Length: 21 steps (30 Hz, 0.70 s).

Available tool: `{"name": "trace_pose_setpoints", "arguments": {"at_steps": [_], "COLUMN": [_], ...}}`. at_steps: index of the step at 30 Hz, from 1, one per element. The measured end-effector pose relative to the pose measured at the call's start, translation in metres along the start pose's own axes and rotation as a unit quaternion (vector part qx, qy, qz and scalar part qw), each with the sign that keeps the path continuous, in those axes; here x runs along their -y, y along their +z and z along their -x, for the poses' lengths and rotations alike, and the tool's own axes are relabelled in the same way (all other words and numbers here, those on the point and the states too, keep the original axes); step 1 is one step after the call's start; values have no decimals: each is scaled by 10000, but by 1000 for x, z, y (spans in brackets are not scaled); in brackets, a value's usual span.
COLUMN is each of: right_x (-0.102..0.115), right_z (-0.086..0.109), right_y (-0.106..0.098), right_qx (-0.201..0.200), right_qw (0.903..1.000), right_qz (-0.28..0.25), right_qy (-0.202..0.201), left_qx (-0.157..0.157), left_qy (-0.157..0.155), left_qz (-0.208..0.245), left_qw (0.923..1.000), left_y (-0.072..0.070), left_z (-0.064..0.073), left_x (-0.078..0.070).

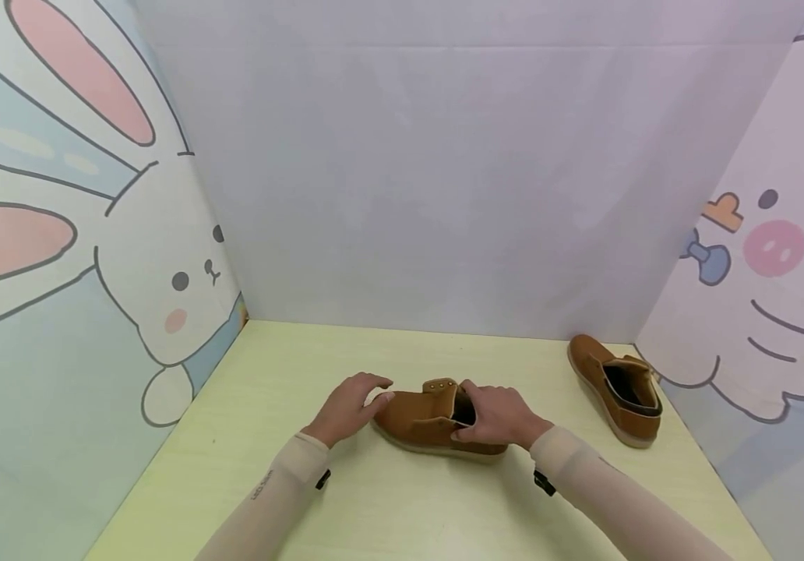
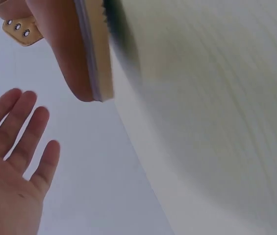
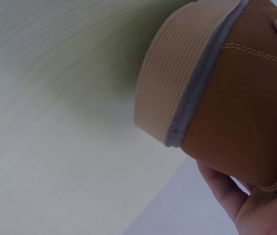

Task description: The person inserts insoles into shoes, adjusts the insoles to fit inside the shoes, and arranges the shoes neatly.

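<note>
A brown leather shoe [image 1: 402, 413] with a pale sole lies in the middle of the table, its toe to the left. My right hand [image 1: 503, 415] grips it at the heel, with the thumb on the near side and fingers over the far side. In the right wrist view the shoe's heel [image 3: 241, 107] and ribbed sole fill the upper right. Beside the toe, my left hand [image 1: 349, 405] is spread with fingers apart. The left wrist view shows that hand [image 2: 15, 156] with straight fingers below the toe [image 2: 74, 68].
A second brown shoe [image 1: 626, 393] stands at the right back of the pale wooden table [image 1: 290, 351], close to the right wall. White panels with cartoon drawings of a rabbit [image 1: 142, 257] and a pig [image 1: 774, 288] enclose the table's sides.
</note>
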State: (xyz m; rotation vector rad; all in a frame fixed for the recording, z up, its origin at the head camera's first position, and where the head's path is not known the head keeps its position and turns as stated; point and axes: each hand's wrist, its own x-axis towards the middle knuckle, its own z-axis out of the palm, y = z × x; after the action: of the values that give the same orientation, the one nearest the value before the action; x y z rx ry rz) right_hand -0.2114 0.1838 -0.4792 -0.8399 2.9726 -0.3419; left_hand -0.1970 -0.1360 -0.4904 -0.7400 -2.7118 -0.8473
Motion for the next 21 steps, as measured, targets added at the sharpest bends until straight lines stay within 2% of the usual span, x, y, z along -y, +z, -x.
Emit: {"name": "trace_pose_setpoints", "arguments": {"at_steps": [3, 6, 9, 14, 21], "right_x": [-7, -14, -20, -30, -57], "right_z": [5, 13, 21, 33, 42], "right_y": [-6, -16, -26, -40, -49], "right_qx": [-164, -376, -564, -759, -1106], "right_qw": [9993, 9961, 9888, 9690, 9444], "right_qz": [6, -79, -423, -1032, -1489], "right_qy": [336, 795, 1316, 2112, 2715], "left_qx": [-532, -835, -861, -781, -835], "left_qy": [51, 55, 51, 102, 217], "left_qz": [-189, -276, -322, -365, -463], "left_qw": [9984, 9961, 9958, 9962, 9952], "left_y": [0, 1, 3, 8, 11], "left_z": [0, -1, -1, -1, -4], "left_x": [4, 6, 8, 7, 4]}}
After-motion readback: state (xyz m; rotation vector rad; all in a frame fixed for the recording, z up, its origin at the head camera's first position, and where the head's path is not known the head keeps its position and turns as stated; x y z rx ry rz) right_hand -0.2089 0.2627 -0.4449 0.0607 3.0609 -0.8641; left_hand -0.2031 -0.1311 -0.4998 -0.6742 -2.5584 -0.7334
